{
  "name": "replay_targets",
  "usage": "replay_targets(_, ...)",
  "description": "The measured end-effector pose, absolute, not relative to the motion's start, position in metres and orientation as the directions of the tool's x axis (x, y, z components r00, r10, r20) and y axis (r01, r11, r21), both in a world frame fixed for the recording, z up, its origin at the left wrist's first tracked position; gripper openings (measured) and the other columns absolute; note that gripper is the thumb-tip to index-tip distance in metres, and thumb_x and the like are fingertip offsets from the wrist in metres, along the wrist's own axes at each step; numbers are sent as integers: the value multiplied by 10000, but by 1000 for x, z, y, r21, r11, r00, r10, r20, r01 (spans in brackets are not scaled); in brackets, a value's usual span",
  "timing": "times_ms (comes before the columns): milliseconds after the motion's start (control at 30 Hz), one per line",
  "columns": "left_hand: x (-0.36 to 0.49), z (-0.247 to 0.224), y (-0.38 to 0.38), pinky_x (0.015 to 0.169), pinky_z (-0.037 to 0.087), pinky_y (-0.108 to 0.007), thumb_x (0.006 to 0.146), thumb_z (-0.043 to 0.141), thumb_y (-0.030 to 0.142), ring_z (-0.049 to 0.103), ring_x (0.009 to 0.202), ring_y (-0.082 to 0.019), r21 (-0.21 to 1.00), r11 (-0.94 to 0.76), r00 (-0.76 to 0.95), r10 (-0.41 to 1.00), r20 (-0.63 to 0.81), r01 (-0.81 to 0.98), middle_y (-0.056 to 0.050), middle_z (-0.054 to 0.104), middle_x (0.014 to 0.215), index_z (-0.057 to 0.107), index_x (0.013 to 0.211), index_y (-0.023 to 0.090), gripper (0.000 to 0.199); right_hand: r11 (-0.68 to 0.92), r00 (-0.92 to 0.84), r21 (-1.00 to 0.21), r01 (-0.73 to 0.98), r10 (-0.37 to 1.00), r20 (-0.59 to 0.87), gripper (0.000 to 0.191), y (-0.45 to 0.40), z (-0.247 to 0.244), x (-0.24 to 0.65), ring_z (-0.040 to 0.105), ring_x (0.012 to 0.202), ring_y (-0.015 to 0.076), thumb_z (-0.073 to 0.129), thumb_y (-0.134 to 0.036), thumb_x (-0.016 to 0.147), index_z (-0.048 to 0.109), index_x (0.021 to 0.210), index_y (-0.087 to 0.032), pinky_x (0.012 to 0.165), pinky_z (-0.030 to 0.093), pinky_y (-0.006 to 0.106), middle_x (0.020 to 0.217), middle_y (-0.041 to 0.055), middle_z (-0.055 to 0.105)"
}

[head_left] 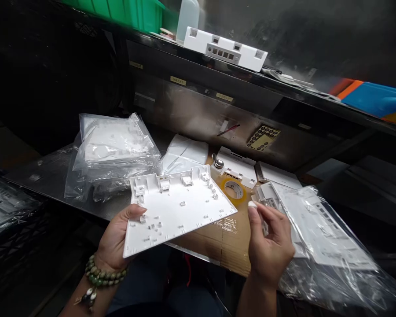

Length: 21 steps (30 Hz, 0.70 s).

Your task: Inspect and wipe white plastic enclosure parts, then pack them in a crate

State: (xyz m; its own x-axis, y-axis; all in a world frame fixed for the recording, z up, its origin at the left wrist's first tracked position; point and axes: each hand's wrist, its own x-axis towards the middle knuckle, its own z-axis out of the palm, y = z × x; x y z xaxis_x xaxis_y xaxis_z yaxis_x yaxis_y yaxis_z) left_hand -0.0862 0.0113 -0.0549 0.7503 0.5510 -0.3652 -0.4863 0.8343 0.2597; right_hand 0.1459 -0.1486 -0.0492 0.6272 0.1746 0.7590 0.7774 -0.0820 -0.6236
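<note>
My left hand (117,235) grips the left edge of a white plastic housing panel (181,215), thumb on its inner face. The panel is tilted, its clips, posts and raised back wall facing me. To the right of it and apart from it, my right hand (270,237) is closed in a pinch. A small white piece (251,204) shows at the fingertips; its kind is not clear. Just beyond that hand lie bagged white housings (326,224). A roll of yellow tape (233,190) sits on the cardboard (214,240) between the panel and my right hand.
Plastic-wrapped panels (115,145) are stacked at the left. Behind the tape are a white housing (239,165) and a small metal-topped bottle (218,164). Across the back, a shelf (218,72) carries another white housing (224,48), a green bin (128,15) and a blue-orange item (376,99).
</note>
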Motion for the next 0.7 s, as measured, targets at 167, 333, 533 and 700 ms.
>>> replay_targets(167,-91,-47,9,1018,534,-596,704,527,33,682,1148,-410,307,820,720,572,-393,-484,-194,734,1221,270,1574,67,908,-67,570,-600,797,415,710,125,-160,-61,145,657,923,185,720,-288,904,773,992,-217,836,522,339,982,46,688)
replay_targets(333,-85,-37,4,1025,512,-610,653,538,52,697,1114,-411,341,826,718,561,-413,-449,-211,759,1130,379,1503,7,866,-127,575,-562,817,247,780,173,-162,-70,146,659,943,218,778,-251,853,787,1015,-190,893,514,392,1004,74,701)
replay_targets(533,-80,-39,6,1051,484,-584,621,554,69,707,1088,-401,365,814,754,567,-332,-452,-202,772,1071,491,1409,-13,795,-203,580,-543,815,280,765,203,-159,-78,155,660,926,238,775,-312,857,802,1013,-186,897,513,400,971,77,701)
replay_targets(700,-61,-40,5,1060,469,-558,668,568,61,722,1050,-369,373,807,748,576,-330,-458,-173,775,1069,506,1412,44,746,151,404,-555,818,535,742,297,-153,-63,93,642,964,195,743,-132,866,748,1143,-241,864,524,351,1071,63,659)
